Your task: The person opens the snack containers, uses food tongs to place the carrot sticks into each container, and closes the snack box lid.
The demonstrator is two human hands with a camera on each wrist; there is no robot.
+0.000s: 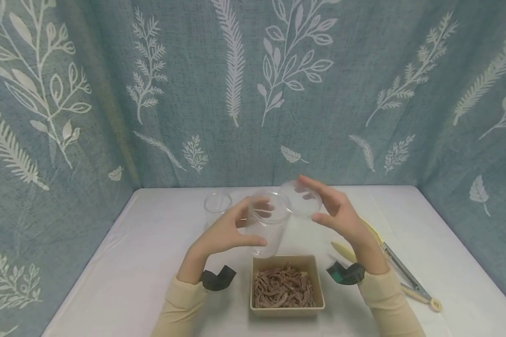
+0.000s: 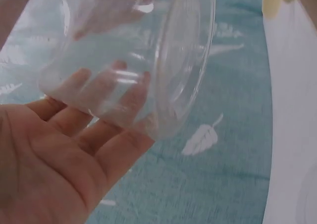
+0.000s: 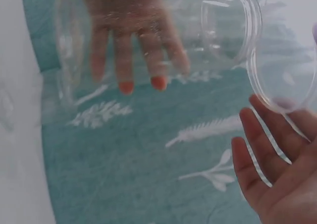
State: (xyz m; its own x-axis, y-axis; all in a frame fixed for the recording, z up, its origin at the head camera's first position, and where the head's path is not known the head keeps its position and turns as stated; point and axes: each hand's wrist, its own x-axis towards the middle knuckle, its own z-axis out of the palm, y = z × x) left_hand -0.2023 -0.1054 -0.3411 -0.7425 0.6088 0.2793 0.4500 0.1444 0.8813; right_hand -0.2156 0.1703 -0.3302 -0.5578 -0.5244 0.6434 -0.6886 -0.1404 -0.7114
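Note:
My left hand [image 1: 219,234] grips a clear plastic jar [image 1: 266,236] round its side, thumb in front and fingers behind. The jar hangs upright with a slight tilt above the table, its open rim facing up. With the thumb and fingers of my right hand [image 1: 343,215] I hold a clear round lid [image 1: 297,201] by its edge, tilted beside the jar's rim. In the right wrist view the lid [image 3: 282,75] overlaps the rim. The left wrist view shows the fingers through the wall of the jar [image 2: 109,45].
A tan square box [image 1: 287,312] of brown meat strips [image 1: 282,288] stands below the hands. Another clear container [image 1: 217,204] is behind my left hand. Tongs [image 1: 406,271] with yellow tips and handle end lie to the right. A patterned curtain [image 1: 253,140] backs the white table [image 1: 122,267].

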